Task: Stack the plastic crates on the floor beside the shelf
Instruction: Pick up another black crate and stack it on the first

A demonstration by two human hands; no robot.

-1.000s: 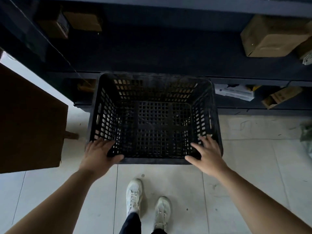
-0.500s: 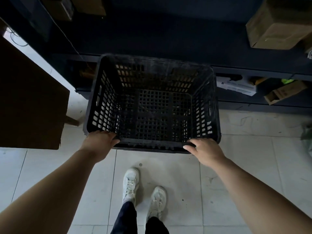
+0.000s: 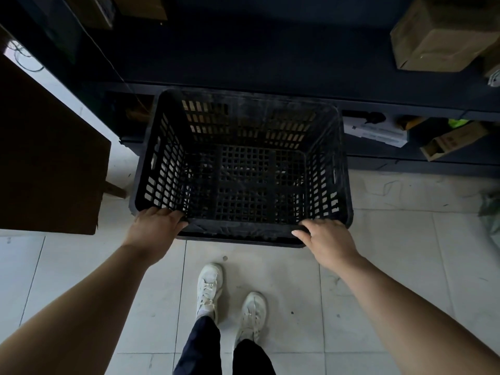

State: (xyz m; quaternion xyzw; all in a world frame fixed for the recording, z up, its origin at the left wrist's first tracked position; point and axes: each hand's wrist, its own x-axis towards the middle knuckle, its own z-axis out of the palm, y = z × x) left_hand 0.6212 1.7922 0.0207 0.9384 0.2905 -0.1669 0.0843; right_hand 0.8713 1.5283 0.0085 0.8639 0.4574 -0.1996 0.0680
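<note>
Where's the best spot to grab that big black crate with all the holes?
Grab the black crate by its thick top rim, from the near side, one hand at each near corner, as the left hand and right hand do. It is wide and open-topped, so two spread hands should keep it level.

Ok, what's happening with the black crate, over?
Left hand and right hand grip black crate near rim. Crate empty. Brown cardboard box close on left.

1. Crate (image 3: pixel 243 169) sits centre, its far side up against the shelf (image 3: pixel 243 58), on the floor (image 3: pixel 392 239).
2. L hand (image 3: pixel 155 226) on near-left rim corner, R hand (image 3: pixel 328 240) on near-right corner.
3. Shoes (image 3: pixel 208 289) just behind crate.
4. Cardboard boxes (image 3: pixel 443 33) on shelf, upper right.
</note>
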